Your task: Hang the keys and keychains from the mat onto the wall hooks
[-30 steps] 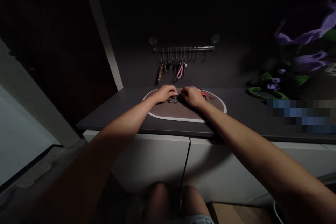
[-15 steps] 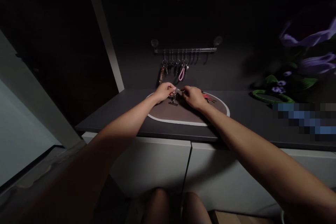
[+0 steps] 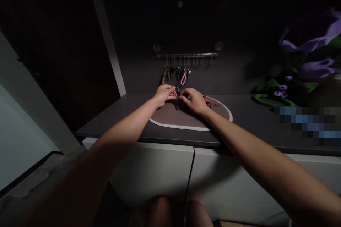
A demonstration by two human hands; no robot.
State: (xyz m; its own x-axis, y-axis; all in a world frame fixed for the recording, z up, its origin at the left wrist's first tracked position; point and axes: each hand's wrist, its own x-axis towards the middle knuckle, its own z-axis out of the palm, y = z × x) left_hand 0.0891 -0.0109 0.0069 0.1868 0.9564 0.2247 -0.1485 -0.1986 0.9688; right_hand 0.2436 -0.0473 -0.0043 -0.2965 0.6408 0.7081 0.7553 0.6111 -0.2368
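Observation:
Above a brown oval mat (image 3: 183, 120) with a white rim, my two hands are close together. My left hand (image 3: 163, 95) pinches a metal key ring (image 3: 177, 89) between thumb and fingers. Small dark keys (image 3: 178, 95) hang from the ring, their outlines hard to make out in the dim light. My right hand (image 3: 196, 100) is bent, with its thumb and fingertips closed at these keys. Beside it on the mat lies a bundle of red and black items (image 3: 210, 102), partly hidden by that hand.
On the dark wall a clear hook rail (image 3: 188, 55) carries several key sets, one with a pink loop (image 3: 183, 78) and one with a patterned strap (image 3: 163, 78). Purple flowers (image 3: 317, 69) and a green ring (image 3: 274, 103) stand right on the grey counter (image 3: 255, 127). White cabinets (image 3: 154, 170) lie below.
The key ring now stands upright above my left fingertips, and the keys hang lower between my hands. My right fingers have come down to the keys. The view has tilted slightly upward.

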